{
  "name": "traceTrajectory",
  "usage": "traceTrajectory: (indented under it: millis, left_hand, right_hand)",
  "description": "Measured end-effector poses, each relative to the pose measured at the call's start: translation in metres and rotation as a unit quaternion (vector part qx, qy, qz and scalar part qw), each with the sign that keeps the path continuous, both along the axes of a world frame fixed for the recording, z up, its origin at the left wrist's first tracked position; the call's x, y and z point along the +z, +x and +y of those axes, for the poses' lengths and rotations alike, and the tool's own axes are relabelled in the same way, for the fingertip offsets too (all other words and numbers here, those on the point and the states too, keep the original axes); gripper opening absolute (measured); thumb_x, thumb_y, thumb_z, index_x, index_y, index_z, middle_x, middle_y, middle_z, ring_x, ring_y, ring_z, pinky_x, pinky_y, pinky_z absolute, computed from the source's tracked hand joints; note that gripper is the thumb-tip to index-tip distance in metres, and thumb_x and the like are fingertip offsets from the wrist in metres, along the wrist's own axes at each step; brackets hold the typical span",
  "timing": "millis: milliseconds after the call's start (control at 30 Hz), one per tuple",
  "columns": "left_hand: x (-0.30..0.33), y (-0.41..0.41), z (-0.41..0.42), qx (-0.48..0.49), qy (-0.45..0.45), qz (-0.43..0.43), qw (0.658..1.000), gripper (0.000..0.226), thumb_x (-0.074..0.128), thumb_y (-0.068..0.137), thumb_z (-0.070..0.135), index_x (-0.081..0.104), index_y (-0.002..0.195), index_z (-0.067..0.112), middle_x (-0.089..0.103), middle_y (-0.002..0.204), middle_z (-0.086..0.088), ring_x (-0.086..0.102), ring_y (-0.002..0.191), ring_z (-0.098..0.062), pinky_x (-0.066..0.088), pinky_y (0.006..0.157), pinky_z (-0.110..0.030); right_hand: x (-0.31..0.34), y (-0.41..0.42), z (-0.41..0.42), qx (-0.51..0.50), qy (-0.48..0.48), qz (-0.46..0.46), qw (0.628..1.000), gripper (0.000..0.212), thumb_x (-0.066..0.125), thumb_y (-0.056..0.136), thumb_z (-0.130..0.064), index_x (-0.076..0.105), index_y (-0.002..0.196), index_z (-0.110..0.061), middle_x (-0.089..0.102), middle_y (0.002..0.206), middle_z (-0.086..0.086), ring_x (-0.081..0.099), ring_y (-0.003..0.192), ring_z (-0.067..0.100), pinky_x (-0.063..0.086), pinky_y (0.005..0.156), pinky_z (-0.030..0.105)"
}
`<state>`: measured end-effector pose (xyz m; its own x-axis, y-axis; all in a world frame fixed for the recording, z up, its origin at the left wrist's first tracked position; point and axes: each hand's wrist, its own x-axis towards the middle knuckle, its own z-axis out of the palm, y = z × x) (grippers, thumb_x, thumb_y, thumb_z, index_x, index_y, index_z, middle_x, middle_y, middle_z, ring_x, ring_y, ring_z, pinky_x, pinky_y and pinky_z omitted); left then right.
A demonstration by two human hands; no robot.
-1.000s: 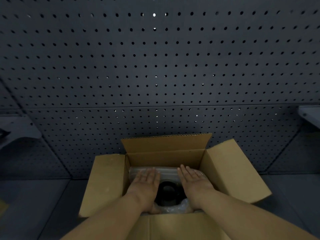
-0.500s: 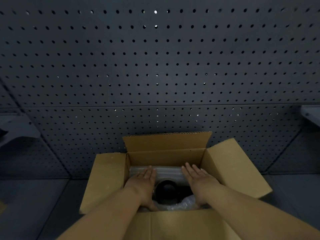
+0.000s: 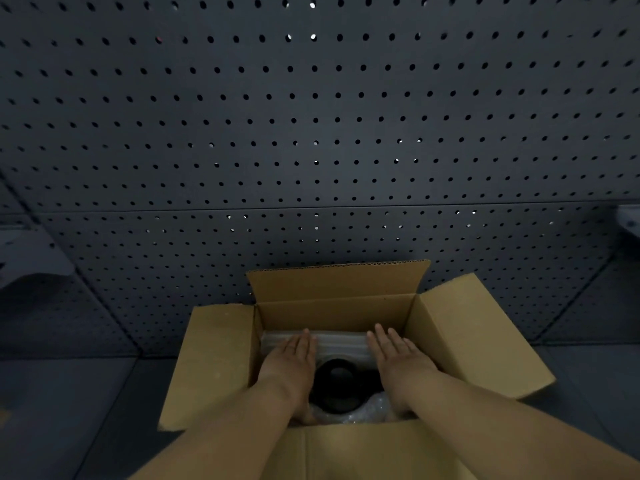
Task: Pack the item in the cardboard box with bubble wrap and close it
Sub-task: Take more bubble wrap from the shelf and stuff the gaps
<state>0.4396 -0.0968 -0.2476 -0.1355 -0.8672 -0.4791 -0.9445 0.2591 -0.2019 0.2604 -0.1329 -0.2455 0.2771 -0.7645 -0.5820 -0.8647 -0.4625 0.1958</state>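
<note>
The left hand [image 3: 289, 367] and the right hand [image 3: 401, 363] are being held flat with fingers spread, gripping nothing, inside the cardboard box [image 3: 214, 365]. A dark round item [image 3: 341, 386] is being flanked by them, bedded in bubble wrap [image 3: 375, 408]. All four flaps are being kept open. The box is being carried near the back edge of a dark desk [image 3: 86, 393], against a grey pegboard wall [image 3: 311, 133].

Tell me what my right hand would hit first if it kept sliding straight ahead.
Probably the far inside wall of the cardboard box; your right hand points at it over the bubble wrap, though depth is unclear.
</note>
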Motion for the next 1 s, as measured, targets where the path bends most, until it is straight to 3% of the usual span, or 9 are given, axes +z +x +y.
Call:
traceTrajectory:
  millis: [67,200,267,400,633,1000]
  left_hand:
    - [0.003,0.003,-0.002,0.008,0.011,0.022,1.000,0.119,0.062,0.079,0.058,-0.021,0.146,0.004,-0.022,0.157,-0.013,-0.006,0.148,-0.026,0.007,0.120,-0.035]
    - [0.014,0.009,-0.011,0.013,0.051,0.061,0.997,0.128,0.066,0.070,0.066,-0.017,0.148,0.008,-0.018,0.158,-0.009,0.000,0.148,-0.023,0.014,0.119,-0.033]
    - [0.017,0.014,-0.015,0.022,0.065,0.083,0.994,0.127,0.066,0.069,0.068,-0.014,0.149,0.010,-0.015,0.159,-0.005,0.003,0.148,-0.021,0.016,0.119,-0.031]
    - [0.016,0.017,-0.014,0.022,0.053,0.087,0.995,0.121,0.063,0.074,0.065,-0.013,0.150,0.010,-0.014,0.159,-0.005,0.005,0.148,-0.020,0.016,0.120,-0.031]
    - [0.016,0.010,-0.010,-0.010,0.028,0.036,0.999,0.130,0.063,0.068,0.072,-0.015,0.149,0.006,-0.016,0.159,-0.010,0.007,0.148,-0.025,0.017,0.118,-0.033]
    - [-0.003,0.004,-0.007,-0.023,0.012,-0.019,0.999,0.130,0.057,0.072,0.074,-0.022,0.144,-0.001,-0.023,0.156,-0.017,-0.007,0.148,-0.028,0.007,0.121,-0.037]
  right_hand:
    - [0.014,-0.001,-0.007,-0.009,0.056,-0.028,0.998,0.122,0.073,0.081,-0.025,-0.030,0.146,-0.012,-0.033,0.155,0.006,-0.020,0.147,0.026,0.001,0.122,0.037]
    - [0.028,-0.001,-0.024,-0.051,0.134,-0.096,0.985,0.120,0.064,0.078,-0.061,-0.020,0.150,-0.015,-0.026,0.158,0.003,-0.017,0.148,0.025,0.004,0.122,0.041]
    - [0.025,0.001,-0.024,-0.061,0.123,-0.110,0.984,0.115,0.063,0.081,-0.058,-0.018,0.151,-0.015,-0.024,0.159,0.004,-0.015,0.148,0.025,0.005,0.121,0.041]
    - [0.019,0.002,-0.018,-0.054,0.099,-0.098,0.989,0.125,0.074,0.075,-0.048,-0.021,0.150,-0.017,-0.026,0.158,0.002,-0.017,0.148,0.024,0.005,0.121,0.039]
    - [0.012,0.003,-0.014,-0.016,0.054,-0.039,0.998,0.136,0.077,0.070,-0.053,-0.028,0.147,-0.014,-0.029,0.157,0.004,-0.015,0.148,0.026,0.005,0.122,0.038]
    - [-0.005,0.010,-0.006,-0.020,0.000,0.014,1.000,0.140,0.076,0.068,-0.055,-0.033,0.143,-0.010,-0.033,0.155,0.007,-0.018,0.147,0.028,0.001,0.121,0.039]
